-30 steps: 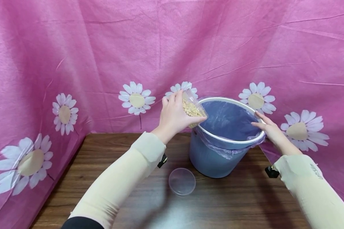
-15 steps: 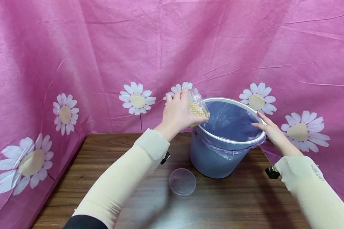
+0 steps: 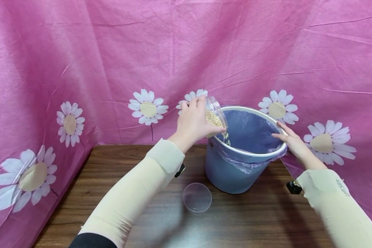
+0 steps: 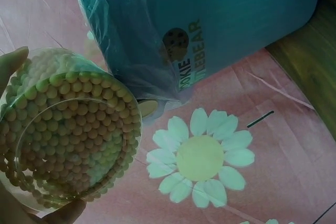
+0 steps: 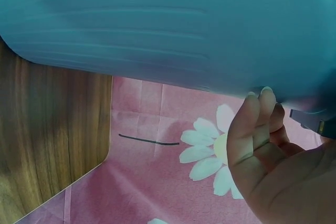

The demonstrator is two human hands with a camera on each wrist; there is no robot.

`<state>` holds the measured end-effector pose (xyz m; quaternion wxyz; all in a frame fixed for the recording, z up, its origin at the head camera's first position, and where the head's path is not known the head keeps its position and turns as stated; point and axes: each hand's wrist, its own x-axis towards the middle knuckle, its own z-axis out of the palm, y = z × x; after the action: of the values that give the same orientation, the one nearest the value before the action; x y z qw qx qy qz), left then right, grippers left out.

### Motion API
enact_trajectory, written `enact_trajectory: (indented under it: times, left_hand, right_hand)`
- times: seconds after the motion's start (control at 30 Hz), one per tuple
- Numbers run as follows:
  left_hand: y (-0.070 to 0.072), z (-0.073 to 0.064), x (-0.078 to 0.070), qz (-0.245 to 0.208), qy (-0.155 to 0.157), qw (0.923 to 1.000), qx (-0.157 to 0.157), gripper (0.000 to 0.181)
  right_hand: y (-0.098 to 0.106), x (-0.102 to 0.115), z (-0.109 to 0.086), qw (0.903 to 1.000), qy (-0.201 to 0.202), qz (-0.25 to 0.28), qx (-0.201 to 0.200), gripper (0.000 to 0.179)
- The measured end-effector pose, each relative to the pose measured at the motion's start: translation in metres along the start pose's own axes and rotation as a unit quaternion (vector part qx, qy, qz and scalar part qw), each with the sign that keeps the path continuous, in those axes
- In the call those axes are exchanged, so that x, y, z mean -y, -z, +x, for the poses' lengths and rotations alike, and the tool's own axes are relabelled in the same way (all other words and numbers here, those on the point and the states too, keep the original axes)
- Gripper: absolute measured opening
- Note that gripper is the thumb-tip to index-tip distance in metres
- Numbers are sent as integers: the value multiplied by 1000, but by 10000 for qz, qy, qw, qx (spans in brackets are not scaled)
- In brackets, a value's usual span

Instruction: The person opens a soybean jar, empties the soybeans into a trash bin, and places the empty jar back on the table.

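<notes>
I log jar point(image 3: 215, 115), long axis tipped, mouth toward three o'clock. Left hand point(image 3: 192, 122): fingers round it; right hand point(image 3: 294, 143): gripping bucket point(image 3: 232, 172).

In the head view, the left hand point(image 3: 192, 121) covers much of the clear round plastic jar point(image 3: 214, 103) and some of its pale yellow round pieces point(image 3: 213, 119), apparently beans; the loose ones point(image 3: 226, 137) below its mouth are a blur. The near white rim point(image 3: 247, 152) of the grey-blue plastic bucket point(image 3: 232, 174) hides its floor. The left wrist view cuts off the jar at its left edge, and the right wrist view cuts off the wrist end of the right hand point(image 5: 283, 171).
</notes>
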<state>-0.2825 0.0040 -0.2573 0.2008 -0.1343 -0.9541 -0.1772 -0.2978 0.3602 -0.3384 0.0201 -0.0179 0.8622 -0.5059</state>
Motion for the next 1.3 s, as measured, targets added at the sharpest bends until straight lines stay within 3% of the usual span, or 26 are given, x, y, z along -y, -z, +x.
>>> enact_trajectory:
  times: [0.47,1.07,1.3]
  left_hand:
    - [4,0,-6,35,21,9997,221,119]
    - [3,6,-6,400,-321,9985,201,116]
    - [3,7,-7,331,-253,9986,318,117]
  right_hand:
    - [-1,0,-1,9999,-87,-70,-9,77]
    - [0,0,-2,9998,-157,-90,-34,78]
    - [0,1,-3,9998,-150,-143,-11,78]
